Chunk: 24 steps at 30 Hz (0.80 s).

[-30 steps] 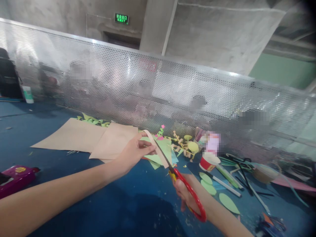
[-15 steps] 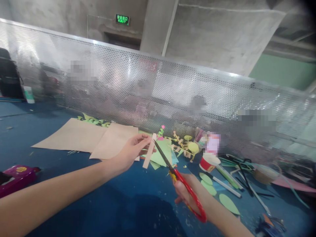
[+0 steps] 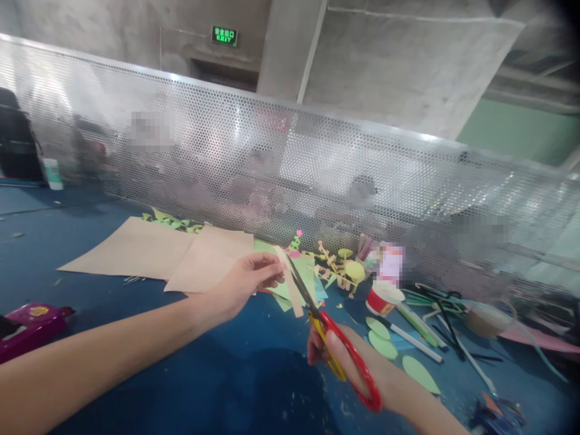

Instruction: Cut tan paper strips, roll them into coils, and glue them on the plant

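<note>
My left hand (image 3: 254, 279) pinches a narrow strip of pale tan paper (image 3: 295, 295) between thumb and fingers near its upper end, above the blue table. The strip slants down to the right. My right hand (image 3: 339, 341) is wrapped round the red and yellow handles of a pair of scissors (image 3: 351, 356). The scissors' dark blades (image 3: 302, 284) point up and left and lie close along the strip's right edge; whether they touch it I cannot tell. Beyond the hands lie green paper sheets (image 3: 304, 275) and a small green and pink paper piece (image 3: 295, 241).
Two tan paper sheets (image 3: 131, 248) lie at the left. A purple tool (image 3: 38, 326) rests at the left edge. At the right are a paper cup (image 3: 384, 298), green leaf cut-outs (image 3: 420, 374) and a pen (image 3: 417, 341). A perforated metal screen (image 3: 203, 145) rises behind, with people beyond it.
The paper strip has swung from leaning down-left to slanting down-right. The scissors' handles have spread wider, showing the yellow loop, and my right hand has shifted slightly left.
</note>
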### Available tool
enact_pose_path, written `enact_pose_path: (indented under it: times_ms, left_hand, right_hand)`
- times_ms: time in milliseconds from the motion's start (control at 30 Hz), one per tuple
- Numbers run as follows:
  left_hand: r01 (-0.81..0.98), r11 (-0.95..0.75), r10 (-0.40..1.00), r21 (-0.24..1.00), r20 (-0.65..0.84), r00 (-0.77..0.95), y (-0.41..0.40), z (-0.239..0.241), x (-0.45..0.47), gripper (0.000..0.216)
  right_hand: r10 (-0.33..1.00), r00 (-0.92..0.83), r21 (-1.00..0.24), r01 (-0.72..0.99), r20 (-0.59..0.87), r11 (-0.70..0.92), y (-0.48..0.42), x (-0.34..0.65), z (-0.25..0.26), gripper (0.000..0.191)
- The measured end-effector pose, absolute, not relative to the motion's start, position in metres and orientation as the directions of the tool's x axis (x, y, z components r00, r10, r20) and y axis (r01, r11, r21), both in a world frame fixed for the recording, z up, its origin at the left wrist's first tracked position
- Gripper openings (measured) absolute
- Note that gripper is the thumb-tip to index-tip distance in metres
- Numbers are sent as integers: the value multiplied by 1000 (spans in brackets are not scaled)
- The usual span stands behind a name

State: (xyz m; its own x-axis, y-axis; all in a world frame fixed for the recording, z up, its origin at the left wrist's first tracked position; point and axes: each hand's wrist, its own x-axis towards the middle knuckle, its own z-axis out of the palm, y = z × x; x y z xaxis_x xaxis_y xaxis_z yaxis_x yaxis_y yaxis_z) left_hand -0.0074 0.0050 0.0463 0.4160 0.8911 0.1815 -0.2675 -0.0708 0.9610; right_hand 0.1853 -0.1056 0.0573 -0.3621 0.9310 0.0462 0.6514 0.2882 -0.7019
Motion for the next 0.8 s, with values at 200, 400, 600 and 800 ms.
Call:
enact_pose_path:
  times_ms: [200, 400, 600, 800]
  left_hand:
    - [-285, -22, 873, 958, 157, 461, -3, 45, -4, 19]
    - [-297, 14, 863, 955, 139, 486, -8, 45, -1, 19]
    - [-293, 29, 860, 956, 125, 494, -11, 43, 0, 18]
    - [-273, 24, 858, 962, 121, 499, -10, 43, -1, 18]
  right_hand:
    - [928, -369, -700, 648, 54, 299, -105, 188, 49, 53]
    - [945, -317, -655, 697, 84, 292, -108, 187, 52, 55]
    - [936, -341, -618, 719, 85, 318, -108, 184, 61, 57]
    - [952, -302, -752, 615, 54, 238, -104, 187, 49, 52]
